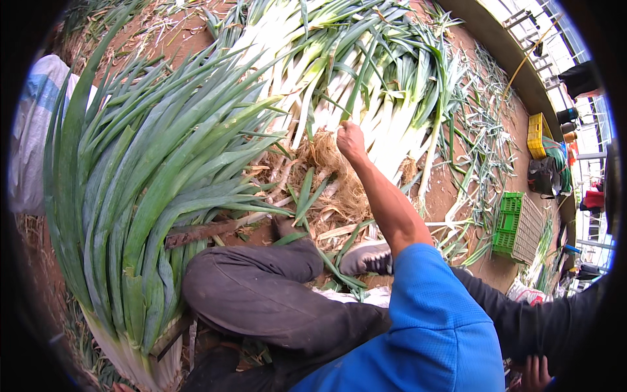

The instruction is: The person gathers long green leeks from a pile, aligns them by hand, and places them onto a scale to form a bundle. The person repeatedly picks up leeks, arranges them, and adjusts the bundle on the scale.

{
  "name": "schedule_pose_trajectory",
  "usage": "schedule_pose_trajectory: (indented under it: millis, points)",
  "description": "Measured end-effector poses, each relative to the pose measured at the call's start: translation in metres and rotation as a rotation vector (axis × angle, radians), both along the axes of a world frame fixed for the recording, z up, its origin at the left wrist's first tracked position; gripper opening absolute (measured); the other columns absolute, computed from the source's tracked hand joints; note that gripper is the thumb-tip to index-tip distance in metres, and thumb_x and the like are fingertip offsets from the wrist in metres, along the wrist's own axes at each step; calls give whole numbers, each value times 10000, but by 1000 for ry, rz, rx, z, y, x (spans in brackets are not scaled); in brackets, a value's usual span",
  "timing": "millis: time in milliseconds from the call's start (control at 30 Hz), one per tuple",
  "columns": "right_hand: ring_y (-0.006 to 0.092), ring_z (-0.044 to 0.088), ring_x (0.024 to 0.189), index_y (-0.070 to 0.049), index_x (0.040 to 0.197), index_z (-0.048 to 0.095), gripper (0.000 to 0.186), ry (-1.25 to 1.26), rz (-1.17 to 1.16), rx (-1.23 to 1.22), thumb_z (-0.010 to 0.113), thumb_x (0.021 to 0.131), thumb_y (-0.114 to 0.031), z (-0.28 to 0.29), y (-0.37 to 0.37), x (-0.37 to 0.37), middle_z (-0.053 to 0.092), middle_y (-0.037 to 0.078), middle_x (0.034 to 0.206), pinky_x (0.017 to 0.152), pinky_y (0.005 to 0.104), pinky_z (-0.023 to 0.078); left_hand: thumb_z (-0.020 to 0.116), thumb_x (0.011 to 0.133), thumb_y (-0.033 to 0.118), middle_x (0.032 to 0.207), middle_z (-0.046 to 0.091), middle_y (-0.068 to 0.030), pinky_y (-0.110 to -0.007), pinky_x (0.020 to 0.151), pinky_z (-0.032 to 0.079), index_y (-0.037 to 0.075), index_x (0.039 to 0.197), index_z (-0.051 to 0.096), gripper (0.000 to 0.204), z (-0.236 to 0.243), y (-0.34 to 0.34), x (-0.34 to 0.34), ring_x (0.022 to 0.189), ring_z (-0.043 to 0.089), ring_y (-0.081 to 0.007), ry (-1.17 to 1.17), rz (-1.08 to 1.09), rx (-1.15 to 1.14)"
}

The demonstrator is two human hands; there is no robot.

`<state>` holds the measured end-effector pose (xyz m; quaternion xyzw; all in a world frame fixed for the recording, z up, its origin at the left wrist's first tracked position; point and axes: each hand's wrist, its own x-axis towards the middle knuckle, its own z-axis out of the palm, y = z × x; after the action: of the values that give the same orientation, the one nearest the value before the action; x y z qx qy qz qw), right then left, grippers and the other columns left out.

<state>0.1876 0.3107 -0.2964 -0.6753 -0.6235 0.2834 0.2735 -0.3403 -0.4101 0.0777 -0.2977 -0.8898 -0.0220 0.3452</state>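
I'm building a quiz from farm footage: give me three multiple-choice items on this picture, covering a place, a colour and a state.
1. Where is the outstretched hand?
A. On the green crate
B. At the root ends of the leeks
C. On the shoe

2. What colour is the sleeve?
A. Red
B. White
C. Blue

3. How are the leeks?
A. Lying whole in piles
B. Standing in buckets
C. Sliced

Key:
1 B, the fist meets the pale stalks by the roots.
2 C, the cloth above the bare forearm is blue.
3 A, long leaves and stalks lie heaped on the ground.

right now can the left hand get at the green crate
Probably not: the left hand is stretched forward onto the leek pile, while the green crate lies well off to the right, beyond the sneaker.
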Motion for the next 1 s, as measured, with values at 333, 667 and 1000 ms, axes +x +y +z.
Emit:
schedule_pose_trajectory:
  millis: [333, 667, 1000]
  points:
    - [226, 678, 615, 51, 838, 711, 180, 553, -316, -349, 772, 813, -116, -49, 66, -17, 704, 135, 742, 550, 397, 516, 667, 1104, 301, 1300, 715, -322, -542, 1071, 512, -91, 1337, 715, 458, -5, 10, -7, 1194, 670, -484, -131, 85, 1]
    - [190, 596, 565, 100, 836, 679, 145, 620, -393, -242, 727, 797, -32, -32, 60, -44, 664, 138, 726, 495, 382, 463, 608, 1138, 321, 1344, 694, -328, -536, 1082, 509, -79, 1397, 685, 483, 0, 17, -3, 1232, 657, -477, -242, 166, -14]
    - [319, 796, 1090, -6, 1196, 738, 366, -51, -467, -464, 754, 912, -235, -10, 90, -87, 806, 197, 1156, 929, 428, 623, 603, 1137, 325, 1419, 659, -327, -531, 1102, 491, -74, 1427, 669, 497, -6, 11, -13, 1280, 628, -482, -278, 225, 42]
